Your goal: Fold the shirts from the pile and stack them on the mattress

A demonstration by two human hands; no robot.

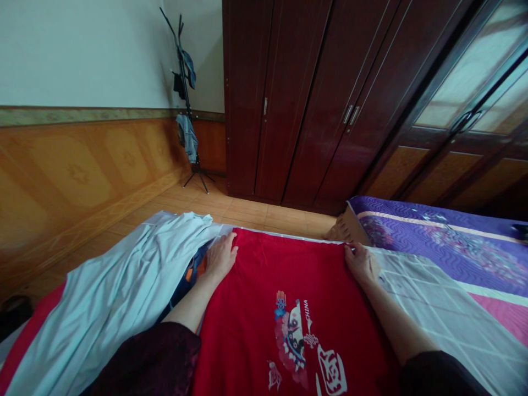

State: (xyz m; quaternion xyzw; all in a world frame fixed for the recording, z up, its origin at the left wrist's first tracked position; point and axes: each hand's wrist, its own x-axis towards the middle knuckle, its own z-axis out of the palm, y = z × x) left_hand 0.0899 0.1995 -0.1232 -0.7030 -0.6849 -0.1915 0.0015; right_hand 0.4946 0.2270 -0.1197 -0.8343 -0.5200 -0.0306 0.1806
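Your left hand (221, 254) lies flat, fingers together, on the far left corner of the red cotton T-shirt with a printed mask design and white characters (284, 308), pressing the cloth down rather than gripping it. Your right hand (362, 263) sits at the far right corner of the same shirt, its fingertips pinched on the edge of the fabric. The shirt is spread smooth and face up on the pale checked quilt (429, 308) that covers the bed, between your two forearms, with its far hem running along the bed's edge. Just beside your left hand a heap of crumpled light grey cloth (119, 297) lies over something blue and orange. To the right of the quilt is a purple patterned bedspread (437, 236). Beyond the bed stand a dark brown wooden wardrobe (305, 99) and a black coat stand hung with clothes (187, 104).
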